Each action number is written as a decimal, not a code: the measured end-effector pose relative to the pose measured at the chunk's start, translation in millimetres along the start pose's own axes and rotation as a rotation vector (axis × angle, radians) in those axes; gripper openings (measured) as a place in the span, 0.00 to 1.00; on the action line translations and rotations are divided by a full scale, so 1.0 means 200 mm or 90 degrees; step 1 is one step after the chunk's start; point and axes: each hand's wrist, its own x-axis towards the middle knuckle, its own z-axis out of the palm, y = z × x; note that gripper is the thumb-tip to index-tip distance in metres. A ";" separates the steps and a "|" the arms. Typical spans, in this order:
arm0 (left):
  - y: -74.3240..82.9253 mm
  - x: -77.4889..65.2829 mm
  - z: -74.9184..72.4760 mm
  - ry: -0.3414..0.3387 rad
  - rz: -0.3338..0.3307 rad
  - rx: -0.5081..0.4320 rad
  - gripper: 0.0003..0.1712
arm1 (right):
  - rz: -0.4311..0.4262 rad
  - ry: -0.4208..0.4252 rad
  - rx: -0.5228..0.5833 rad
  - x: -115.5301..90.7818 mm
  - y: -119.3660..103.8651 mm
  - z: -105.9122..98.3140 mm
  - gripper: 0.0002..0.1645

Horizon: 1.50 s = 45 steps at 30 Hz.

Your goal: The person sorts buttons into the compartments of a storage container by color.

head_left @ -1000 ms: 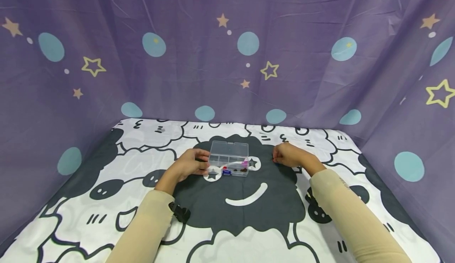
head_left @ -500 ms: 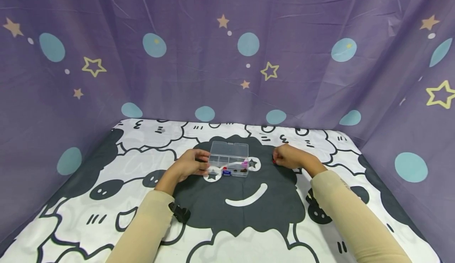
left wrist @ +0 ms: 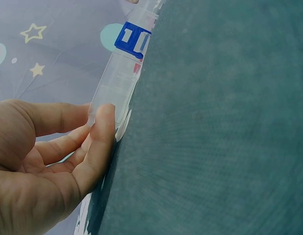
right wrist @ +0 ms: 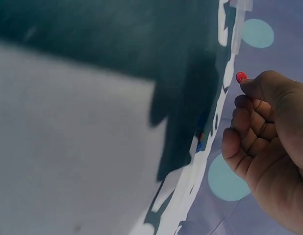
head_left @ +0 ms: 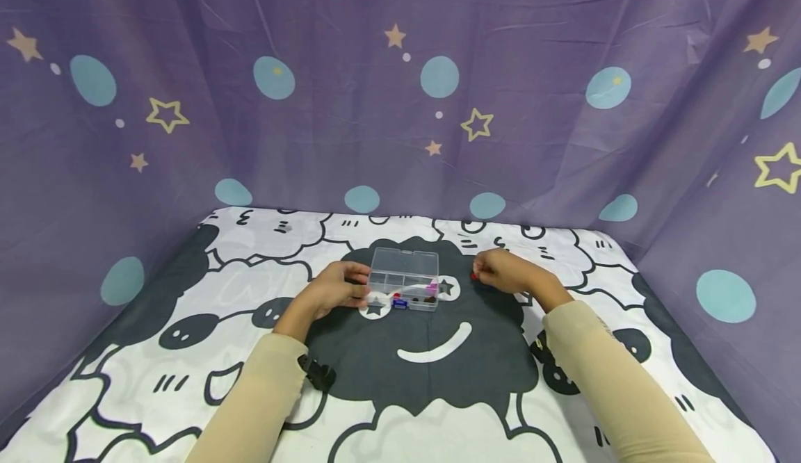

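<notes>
A clear plastic compartment box with its lid raised stands on the dark sheep print in the head view. Its blue latch shows in the left wrist view. My left hand holds the box's left end between thumb and fingers. Small red, pink and dark pieces lie in some compartments. To the right of the box, my right hand pinches a small round red button between thumb and forefinger, above the cloth. The other fingers of that hand are curled inward.
Small blue and red pieces lie on the cloth beneath my right hand in the right wrist view. The sheep-print cloth covers the table. A purple curtain with stars hangs behind and at both sides.
My right hand has moved a little left and up toward the box, with the red button now showing at its fingertips. The left hand and the box have stayed in place.
</notes>
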 end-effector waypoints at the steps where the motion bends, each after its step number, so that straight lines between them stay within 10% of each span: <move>1: 0.00 0.00 0.00 -0.002 0.002 0.002 0.28 | -0.009 0.004 0.000 0.01 -0.01 0.00 0.12; 45: 0.00 0.00 0.00 -0.008 0.001 -0.002 0.28 | -0.152 -0.002 -0.009 0.28 -0.43 0.17 0.16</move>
